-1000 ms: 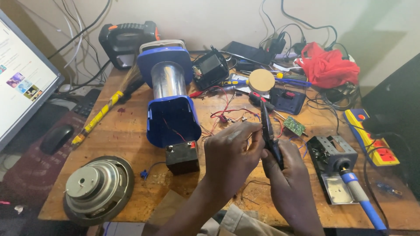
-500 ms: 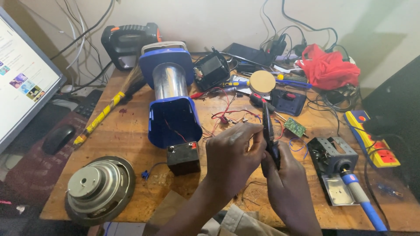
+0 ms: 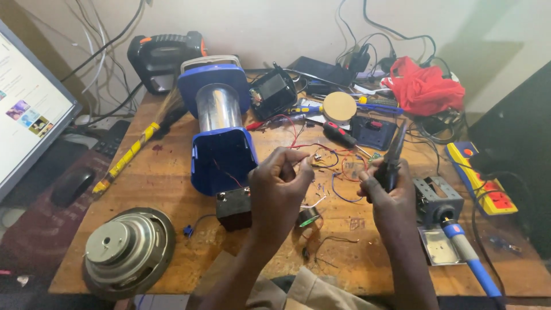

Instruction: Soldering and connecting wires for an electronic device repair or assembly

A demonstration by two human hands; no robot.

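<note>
My left hand is held above the middle of the wooden table, its fingers pinched on thin wires that loop red and blue across the tabletop. My right hand is closed around the handles of black pliers, whose jaws point up and away. The two hands are apart, with the wire tangle between them. A blue and silver lantern-like housing lies on its side just left of my left hand, and a small black battery sits in front of it.
A loudspeaker driver rests at the near left corner. A soldering iron on its stand is at the right, beside a yellow power strip. A red cloth, screwdrivers and cables crowd the back. A monitor stands left.
My hands have moved apart: the right hand with the pliers has shifted to the right, away from the left hand, which still pinches the wires.
</note>
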